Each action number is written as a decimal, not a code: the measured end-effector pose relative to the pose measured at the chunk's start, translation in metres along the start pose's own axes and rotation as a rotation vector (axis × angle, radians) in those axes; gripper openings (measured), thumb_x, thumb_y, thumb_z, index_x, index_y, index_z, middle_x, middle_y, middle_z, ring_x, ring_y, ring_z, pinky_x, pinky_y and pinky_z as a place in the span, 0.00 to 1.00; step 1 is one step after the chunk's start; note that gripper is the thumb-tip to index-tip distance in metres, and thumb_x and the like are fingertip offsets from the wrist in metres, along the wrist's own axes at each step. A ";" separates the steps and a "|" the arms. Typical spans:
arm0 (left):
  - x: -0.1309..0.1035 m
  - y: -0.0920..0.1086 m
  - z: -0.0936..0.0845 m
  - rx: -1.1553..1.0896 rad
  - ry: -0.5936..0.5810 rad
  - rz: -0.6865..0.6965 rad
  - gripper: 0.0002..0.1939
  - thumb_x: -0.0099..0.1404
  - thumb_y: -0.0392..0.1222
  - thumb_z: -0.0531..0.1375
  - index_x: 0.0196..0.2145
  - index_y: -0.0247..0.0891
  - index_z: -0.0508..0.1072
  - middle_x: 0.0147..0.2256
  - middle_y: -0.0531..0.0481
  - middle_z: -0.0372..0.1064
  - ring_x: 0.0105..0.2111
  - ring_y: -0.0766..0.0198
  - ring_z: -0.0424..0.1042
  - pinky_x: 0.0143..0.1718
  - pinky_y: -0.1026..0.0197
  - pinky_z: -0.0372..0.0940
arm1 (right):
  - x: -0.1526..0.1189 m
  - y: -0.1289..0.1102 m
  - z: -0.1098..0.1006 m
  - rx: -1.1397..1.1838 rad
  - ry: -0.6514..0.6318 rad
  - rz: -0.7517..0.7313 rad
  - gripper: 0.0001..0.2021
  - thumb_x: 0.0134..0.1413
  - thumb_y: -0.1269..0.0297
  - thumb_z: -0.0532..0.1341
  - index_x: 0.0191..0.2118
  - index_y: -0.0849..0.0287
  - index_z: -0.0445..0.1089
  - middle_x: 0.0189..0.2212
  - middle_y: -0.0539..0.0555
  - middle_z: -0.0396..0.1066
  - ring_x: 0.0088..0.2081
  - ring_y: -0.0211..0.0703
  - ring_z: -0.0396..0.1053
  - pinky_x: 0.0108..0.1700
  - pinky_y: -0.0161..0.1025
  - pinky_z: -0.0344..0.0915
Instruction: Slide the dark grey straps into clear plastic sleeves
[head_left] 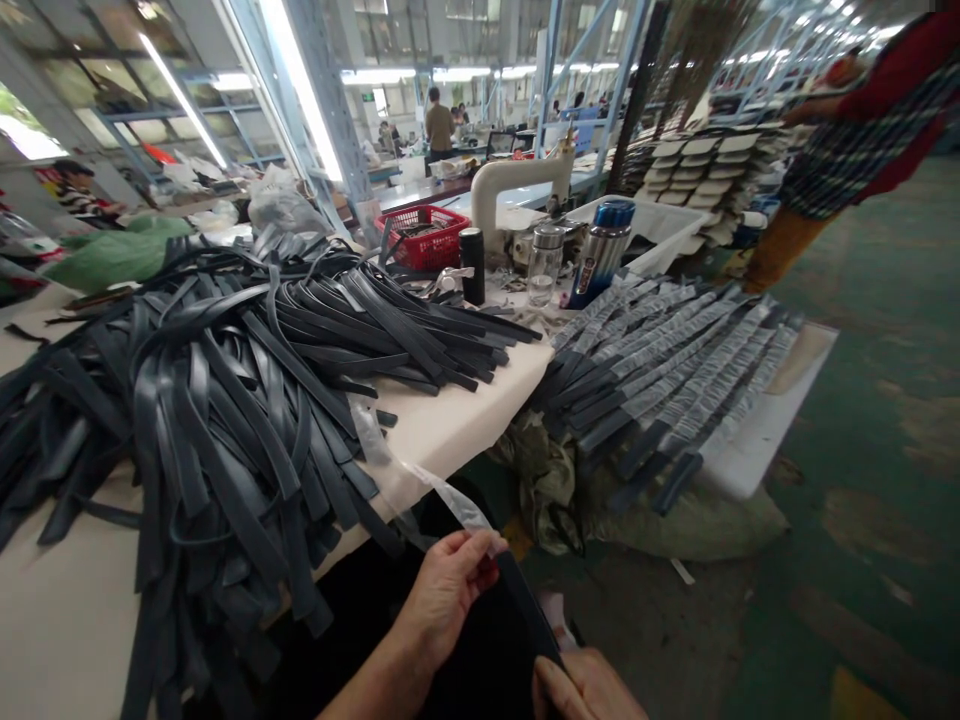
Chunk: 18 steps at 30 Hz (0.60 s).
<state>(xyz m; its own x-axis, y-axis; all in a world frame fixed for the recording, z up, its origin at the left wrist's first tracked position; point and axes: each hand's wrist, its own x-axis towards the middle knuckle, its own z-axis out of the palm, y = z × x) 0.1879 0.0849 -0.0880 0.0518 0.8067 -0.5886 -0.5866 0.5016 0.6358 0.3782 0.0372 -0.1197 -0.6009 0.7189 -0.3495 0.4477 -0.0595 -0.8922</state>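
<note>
A long factory hall runs back under strip lights, with a cloth-covered worktable (465,410) in front. The left hand (448,590) is closed in a pinch on the top end of a dark strap (529,610), where a clear plastic sleeve (420,470) trails up toward the table edge. The right hand (581,688), low at the frame's edge, is closed around the strap's lower end. Left of them lies a heap of bare black straps (225,400) — loose and overhanging the table. To the right, a stack of sleeved straps (675,370) rests on a white board. Beyond stand a black flask (472,265), a blue bottle (602,250) and a red basket (427,235). The thin sleeve looks likely to bunch or tear if pulled askew — and the overhanging heap could slide off if snagged.
</note>
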 end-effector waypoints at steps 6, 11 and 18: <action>-0.002 -0.002 0.000 -0.041 0.004 -0.022 0.14 0.51 0.46 0.70 0.32 0.34 0.76 0.32 0.48 0.77 0.31 0.67 0.74 0.35 0.66 0.67 | 0.009 -0.006 -0.001 0.015 0.023 0.022 0.42 0.58 0.34 0.34 0.24 0.62 0.74 0.18 0.56 0.72 0.22 0.40 0.70 0.27 0.31 0.62; -0.002 -0.001 -0.003 -0.077 0.013 -0.024 0.14 0.52 0.46 0.70 0.32 0.34 0.76 0.32 0.48 0.78 0.31 0.68 0.74 0.34 0.66 0.67 | 0.008 -0.004 0.003 -0.011 -0.006 0.000 0.43 0.58 0.34 0.34 0.24 0.61 0.75 0.19 0.55 0.73 0.23 0.40 0.72 0.27 0.31 0.63; -0.003 0.002 -0.002 -0.112 0.037 -0.055 0.14 0.51 0.46 0.70 0.32 0.35 0.76 0.31 0.49 0.78 0.30 0.67 0.75 0.33 0.66 0.67 | 0.007 -0.005 0.003 0.013 0.041 -0.026 0.39 0.62 0.39 0.36 0.26 0.60 0.75 0.20 0.55 0.74 0.24 0.38 0.71 0.29 0.31 0.63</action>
<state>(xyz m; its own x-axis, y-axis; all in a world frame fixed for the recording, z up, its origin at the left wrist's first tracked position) 0.1849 0.0823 -0.0860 0.0576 0.7662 -0.6401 -0.6704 0.5048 0.5438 0.3698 0.0399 -0.1188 -0.5847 0.7478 -0.3145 0.4237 -0.0491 -0.9045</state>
